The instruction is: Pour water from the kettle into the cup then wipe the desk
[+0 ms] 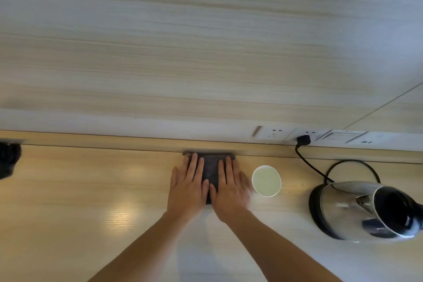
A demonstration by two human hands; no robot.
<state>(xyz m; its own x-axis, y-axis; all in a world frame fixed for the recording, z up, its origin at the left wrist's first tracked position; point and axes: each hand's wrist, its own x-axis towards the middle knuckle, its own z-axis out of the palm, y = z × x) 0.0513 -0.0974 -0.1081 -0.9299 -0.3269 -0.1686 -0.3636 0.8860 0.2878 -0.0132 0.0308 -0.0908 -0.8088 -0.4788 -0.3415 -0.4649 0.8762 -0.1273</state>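
Two flat hands, left hand [188, 188], right hand [230, 190], on dark folded cloth [211, 167]

A pale wood-grain wall panel [206, 41] fills the upper part of the view, its streaks running sideways. Along its foot runs a white strip, and on it, toward the right, sits a white wall socket [273, 133] with nothing plugged in. Just right of it a black plug [303, 139] sits in a second outlet, its black power cord [311, 167] trailing down and looping. At the far left edge lies a dark, blurred object [9, 160], too indistinct to identify.
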